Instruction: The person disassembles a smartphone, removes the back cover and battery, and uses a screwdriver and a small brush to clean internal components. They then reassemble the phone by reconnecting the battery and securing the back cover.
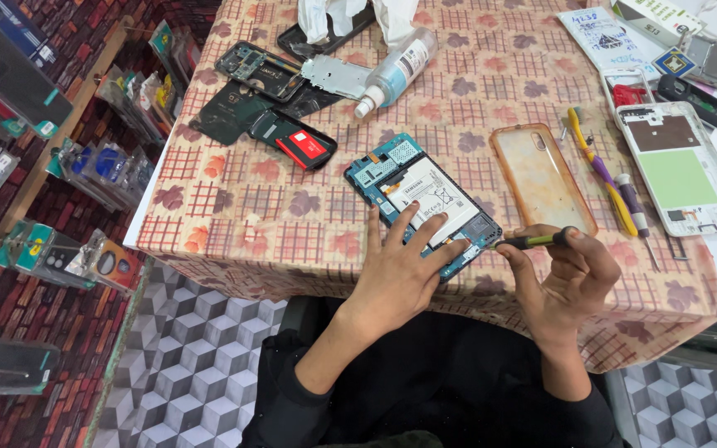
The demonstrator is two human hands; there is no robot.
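Meanwhile, one opened phone (421, 202) under flat, spread left hand (397, 270), one screwdriver (534, 241) in right hand's (568, 282) pinching grip.

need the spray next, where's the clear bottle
In the head view the clear bottle lies on its side at the table's far edge, left of centre, beside a metal phone frame.

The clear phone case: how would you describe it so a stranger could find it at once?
On the checked tablecloth, look just right of the opened phone under the left hand. The clear case lies flat there, empty. Unlike its neighbours, it is see-through, amber-tinted and has no electronics inside.
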